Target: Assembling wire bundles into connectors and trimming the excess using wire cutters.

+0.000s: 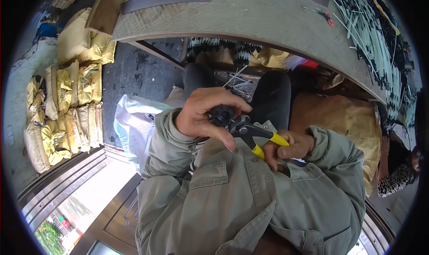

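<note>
In front of my chest my left hand point(203, 109) curls its fingers and thumb around a bundle of black parts point(221, 115), dark and ribbed at the end that shows. What these parts are exactly, I cannot make out. My right hand point(292, 148) grips a pair of cutting pliers point(257, 138) by the yellow handles. The dark metal jaws point left, right beside the black bundle and between the left thumb and fingertips. Whether the jaws bite on anything is too small to tell.
A worktable point(268, 20) stands beyond my knees, with a red-handled tool point(328, 18) and a heap of thin white-and-black rods point(375, 49) on it. Yellow sacks point(67, 116) are stacked at left. A white plastic bag point(134, 121) lies near my left elbow, brown sacking point(335, 118) at right.
</note>
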`<action>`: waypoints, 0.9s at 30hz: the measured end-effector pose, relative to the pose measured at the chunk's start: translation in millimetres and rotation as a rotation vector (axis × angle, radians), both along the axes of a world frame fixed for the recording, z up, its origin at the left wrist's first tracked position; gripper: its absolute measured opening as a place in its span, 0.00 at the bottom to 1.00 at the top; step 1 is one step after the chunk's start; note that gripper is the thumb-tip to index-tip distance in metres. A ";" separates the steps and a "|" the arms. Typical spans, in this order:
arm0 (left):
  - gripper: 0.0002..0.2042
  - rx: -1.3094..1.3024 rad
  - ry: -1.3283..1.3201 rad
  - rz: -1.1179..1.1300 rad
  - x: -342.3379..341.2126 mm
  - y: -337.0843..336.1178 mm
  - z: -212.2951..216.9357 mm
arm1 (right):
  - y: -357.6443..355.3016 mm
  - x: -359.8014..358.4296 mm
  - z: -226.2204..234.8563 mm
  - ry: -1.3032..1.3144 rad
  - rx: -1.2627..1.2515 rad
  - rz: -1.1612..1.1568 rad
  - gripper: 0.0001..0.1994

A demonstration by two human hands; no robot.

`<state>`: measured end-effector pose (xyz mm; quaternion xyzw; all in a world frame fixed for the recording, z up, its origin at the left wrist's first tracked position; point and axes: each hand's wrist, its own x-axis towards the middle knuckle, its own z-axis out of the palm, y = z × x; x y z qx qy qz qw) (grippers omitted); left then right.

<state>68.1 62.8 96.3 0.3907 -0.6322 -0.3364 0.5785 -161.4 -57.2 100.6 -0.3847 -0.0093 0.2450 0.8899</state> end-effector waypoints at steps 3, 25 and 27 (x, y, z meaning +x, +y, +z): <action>0.32 0.065 0.054 -0.027 2.8 2.9 1.4 | 10.3 -0.2 -4.8 -0.013 -0.007 -0.039 0.21; 0.66 -0.295 0.135 0.530 -33.8 22.3 -32.2 | 25.8 42.1 -93.7 -0.203 -0.401 -0.876 0.14; 0.69 -0.005 -0.124 0.576 -33.6 29.2 -34.7 | 31.9 40.8 -95.0 -0.194 -0.370 -0.857 0.13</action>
